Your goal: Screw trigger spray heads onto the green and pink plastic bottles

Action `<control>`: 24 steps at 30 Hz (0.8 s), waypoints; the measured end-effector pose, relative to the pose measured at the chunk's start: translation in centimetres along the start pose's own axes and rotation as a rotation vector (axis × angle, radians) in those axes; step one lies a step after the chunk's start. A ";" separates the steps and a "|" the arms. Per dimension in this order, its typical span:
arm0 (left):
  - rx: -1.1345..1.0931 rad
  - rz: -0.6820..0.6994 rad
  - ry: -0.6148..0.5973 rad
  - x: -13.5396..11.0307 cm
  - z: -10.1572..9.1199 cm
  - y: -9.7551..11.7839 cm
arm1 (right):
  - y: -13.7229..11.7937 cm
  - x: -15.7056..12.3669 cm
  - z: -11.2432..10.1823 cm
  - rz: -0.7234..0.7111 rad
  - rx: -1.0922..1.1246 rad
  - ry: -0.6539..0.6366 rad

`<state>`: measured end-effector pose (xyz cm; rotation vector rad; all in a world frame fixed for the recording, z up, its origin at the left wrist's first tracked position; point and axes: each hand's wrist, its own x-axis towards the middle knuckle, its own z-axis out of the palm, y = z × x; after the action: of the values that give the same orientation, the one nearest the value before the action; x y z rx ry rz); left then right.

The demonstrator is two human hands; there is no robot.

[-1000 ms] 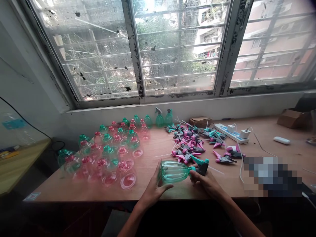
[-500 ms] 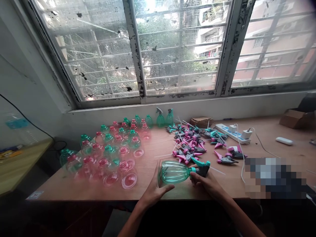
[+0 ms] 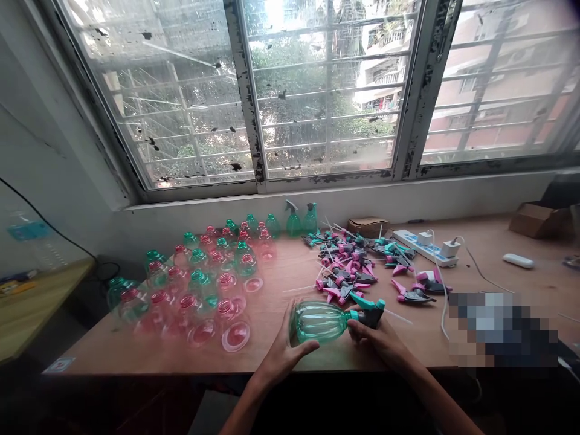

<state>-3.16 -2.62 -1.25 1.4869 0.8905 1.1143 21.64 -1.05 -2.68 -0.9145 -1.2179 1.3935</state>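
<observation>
A clear green spray bottle (image 3: 319,321) lies sideways in the air above the table's front part, its base to the left. My left hand (image 3: 285,347) is wrapped round the base end, thumb along the lower side. At the neck, my right hand (image 3: 369,335) grips the turquoise collar and black spray head (image 3: 372,314), whose turquoise trigger points up and left. Just behind the bottle lies a heap of pink, turquoise and black spray heads (image 3: 347,266) with white tubes. Open-necked pink bottles (image 3: 225,282) and green bottles (image 3: 199,281) stand to the left.
Two green bottles with spray heads (image 3: 293,222) stand by the wall. Behind the heap is a flat cardboard piece (image 3: 368,226). A white power strip (image 3: 426,249) with chargers and cables lies right of it. Farther right are a white oblong device (image 3: 518,261) and a cardboard box (image 3: 539,216).
The view has shifted slightly. Both hands hold the spray bottle in nearly the same pose, with no clear change in their grip.
</observation>
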 end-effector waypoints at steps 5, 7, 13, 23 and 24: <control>-0.018 0.024 -0.019 0.0 0.1 -0.1 | 0.1 0.0 -0.1 -0.025 -0.019 -0.021; -0.047 0.018 -0.038 0.0 0.2 0.0 | 0.2 0.0 -0.2 -0.031 -0.018 -0.033; -0.053 -0.009 -0.041 0.2 0.3 0.8 | 0.4 0.1 -0.4 -0.014 0.044 -0.048; -0.144 -0.003 -0.079 0.2 0.4 -0.1 | 0.7 0.2 -0.4 -0.015 0.060 -0.042; -0.144 -0.007 -0.078 0.3 0.4 0.0 | 0.6 0.2 -0.4 -0.012 0.063 -0.045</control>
<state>-2.68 -2.50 -1.21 1.3981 0.7450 1.0847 21.89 -0.75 -3.35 -0.8353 -1.2045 1.4413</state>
